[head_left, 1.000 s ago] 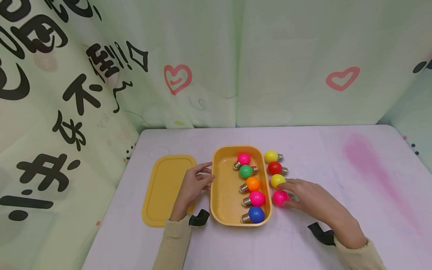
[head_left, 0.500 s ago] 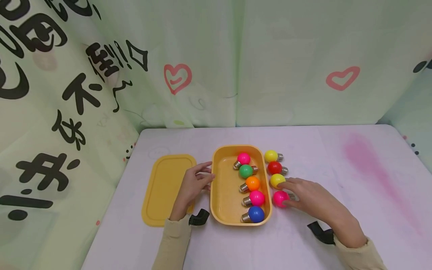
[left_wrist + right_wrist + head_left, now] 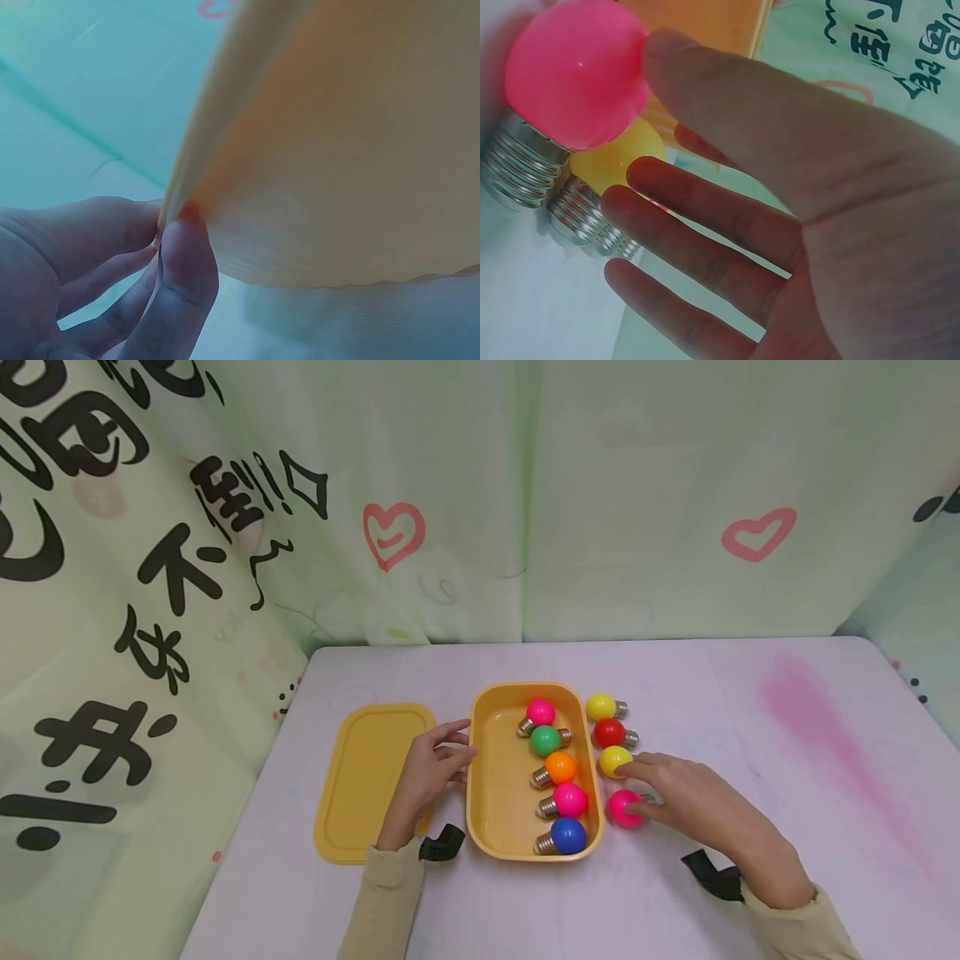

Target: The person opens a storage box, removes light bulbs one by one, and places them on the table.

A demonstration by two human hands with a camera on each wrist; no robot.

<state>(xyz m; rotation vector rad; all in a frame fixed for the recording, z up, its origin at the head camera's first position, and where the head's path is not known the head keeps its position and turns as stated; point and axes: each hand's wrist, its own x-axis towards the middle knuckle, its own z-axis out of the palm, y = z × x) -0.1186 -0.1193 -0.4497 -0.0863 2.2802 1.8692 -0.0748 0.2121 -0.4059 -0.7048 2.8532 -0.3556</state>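
My left hand pinches the left rim of a yellow plastic box. Its thumb and forefinger meet across that edge in the left wrist view. Inside the box, a column of toy light bulbs runs down the right half: pink, green, orange, pink and blue. To the right of the box, my right hand has its fingers spread. The thumb touches a pink bulb lying on the table. The other fingers are near a yellow bulb, whose base they hide from the head camera.
A flat yellow lid lies left of the box, partly behind the left hand. A red bulb and another yellow bulb lie beyond the right hand. A printed curtain hangs behind the table.
The pink bulb by my right thumb has shifted slightly toward me, widening its gap from the yellow bulb. My left hand and the box have stayed put.
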